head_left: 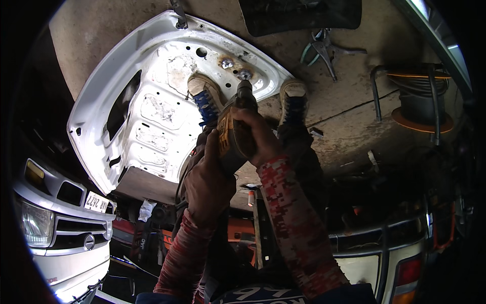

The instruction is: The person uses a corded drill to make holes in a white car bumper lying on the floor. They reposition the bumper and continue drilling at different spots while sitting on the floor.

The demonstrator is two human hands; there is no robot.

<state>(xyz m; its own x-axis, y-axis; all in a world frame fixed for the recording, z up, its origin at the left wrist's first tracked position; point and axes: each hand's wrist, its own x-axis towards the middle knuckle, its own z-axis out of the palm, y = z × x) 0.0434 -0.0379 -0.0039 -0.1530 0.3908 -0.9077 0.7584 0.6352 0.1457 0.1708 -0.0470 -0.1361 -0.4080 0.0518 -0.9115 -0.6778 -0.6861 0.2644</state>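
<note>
A yellow and black power drill [229, 142] points away from me, its chuck over a white car body panel [174, 134]. My right hand [259, 136] is closed around the drill near its front. My left hand [208, 186] grips its rear from the left side. The drill's tip meets or nearly meets a scorched, bare-metal spot [245, 74] near the panel's far right edge; exact contact is hard to tell. A second burnt spot [226, 64] lies just left of it. My left shoe [206, 97] rests on the panel, and my right shoe [293, 101] stands by its edge.
Locking pliers [323, 49] lie on the concrete floor to the far right. A cable reel [422, 99] on a metal stand is at the right. Vehicle fronts and rears surround me: a silver-white bumper [66, 202] at lower left, a tail light [408, 272] at lower right.
</note>
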